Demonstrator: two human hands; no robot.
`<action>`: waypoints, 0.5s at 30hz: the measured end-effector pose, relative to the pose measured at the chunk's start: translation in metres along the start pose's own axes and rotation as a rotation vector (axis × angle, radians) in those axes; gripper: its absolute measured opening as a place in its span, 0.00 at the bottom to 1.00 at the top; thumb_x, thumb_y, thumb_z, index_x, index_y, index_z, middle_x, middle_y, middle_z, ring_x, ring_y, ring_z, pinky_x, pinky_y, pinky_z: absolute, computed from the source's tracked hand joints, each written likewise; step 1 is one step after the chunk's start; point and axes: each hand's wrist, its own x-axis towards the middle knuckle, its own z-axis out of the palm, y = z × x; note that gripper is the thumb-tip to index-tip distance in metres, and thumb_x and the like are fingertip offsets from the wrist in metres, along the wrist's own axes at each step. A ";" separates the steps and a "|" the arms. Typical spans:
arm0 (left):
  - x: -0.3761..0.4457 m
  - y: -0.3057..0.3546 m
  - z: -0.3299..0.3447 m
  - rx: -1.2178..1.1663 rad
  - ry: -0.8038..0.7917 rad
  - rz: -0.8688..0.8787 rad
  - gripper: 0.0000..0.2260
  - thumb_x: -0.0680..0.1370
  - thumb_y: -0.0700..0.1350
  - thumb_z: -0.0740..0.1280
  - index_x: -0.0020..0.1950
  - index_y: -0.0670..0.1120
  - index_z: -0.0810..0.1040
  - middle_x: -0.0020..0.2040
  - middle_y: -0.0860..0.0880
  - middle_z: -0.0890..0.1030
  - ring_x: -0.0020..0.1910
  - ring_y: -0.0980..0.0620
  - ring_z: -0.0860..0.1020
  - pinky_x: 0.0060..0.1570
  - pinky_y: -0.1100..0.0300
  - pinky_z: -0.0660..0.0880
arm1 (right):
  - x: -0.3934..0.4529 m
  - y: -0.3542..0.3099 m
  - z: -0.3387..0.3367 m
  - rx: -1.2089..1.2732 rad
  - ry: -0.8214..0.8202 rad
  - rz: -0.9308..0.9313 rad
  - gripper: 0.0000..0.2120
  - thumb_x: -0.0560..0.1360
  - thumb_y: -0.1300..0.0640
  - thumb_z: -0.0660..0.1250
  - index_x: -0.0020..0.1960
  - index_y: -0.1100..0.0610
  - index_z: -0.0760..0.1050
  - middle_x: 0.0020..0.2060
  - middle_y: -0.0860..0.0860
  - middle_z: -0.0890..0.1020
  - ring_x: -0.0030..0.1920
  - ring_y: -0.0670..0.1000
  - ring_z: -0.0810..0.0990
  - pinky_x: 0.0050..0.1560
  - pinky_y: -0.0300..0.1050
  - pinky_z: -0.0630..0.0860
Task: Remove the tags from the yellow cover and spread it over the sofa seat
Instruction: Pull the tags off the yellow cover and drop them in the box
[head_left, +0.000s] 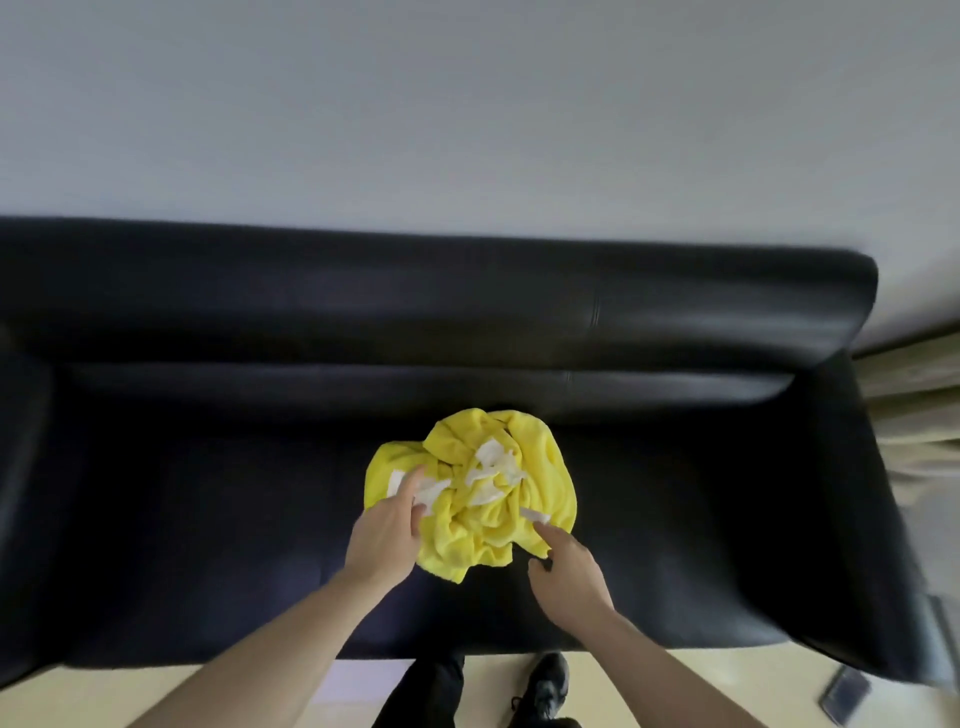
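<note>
Black leather covers the sofa (467, 322), whose long seat fills most of the view, with pale floor at its front edge. Bunched in a loose heap on the middle of that seat lies the yellow cover (470, 499), not yet spread, probably kept crumpled so that the tags can be reached. Several white tags (491, 462) show among its folds. The left hand (387, 535) rests on the heap's left side, its fingers pinching one white tag there, apparently to pull it free. The right hand (569, 569) is released and grasps nothing; its forefinger points toward a small tag (536, 516) at the cover's near right edge, likely the next one to go.
</note>
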 end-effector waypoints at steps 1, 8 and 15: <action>-0.001 0.004 -0.009 0.023 0.008 -0.004 0.18 0.85 0.48 0.59 0.76 0.53 0.66 0.41 0.53 0.82 0.40 0.48 0.81 0.36 0.55 0.70 | -0.006 -0.003 -0.004 0.010 0.017 0.002 0.27 0.78 0.57 0.62 0.77 0.47 0.66 0.72 0.45 0.74 0.63 0.49 0.78 0.56 0.44 0.78; -0.014 0.023 -0.071 0.005 0.023 0.020 0.12 0.85 0.53 0.60 0.51 0.57 0.82 0.38 0.54 0.81 0.37 0.45 0.80 0.33 0.55 0.72 | -0.050 -0.014 -0.029 -0.007 0.053 -0.020 0.27 0.77 0.56 0.62 0.76 0.47 0.68 0.67 0.47 0.78 0.46 0.43 0.79 0.38 0.34 0.73; -0.037 0.066 -0.119 -0.100 0.138 0.179 0.09 0.82 0.52 0.65 0.51 0.51 0.84 0.45 0.57 0.79 0.41 0.55 0.79 0.39 0.53 0.78 | -0.092 -0.009 -0.049 0.023 0.169 -0.059 0.24 0.77 0.50 0.63 0.72 0.42 0.72 0.65 0.41 0.79 0.57 0.43 0.80 0.50 0.38 0.78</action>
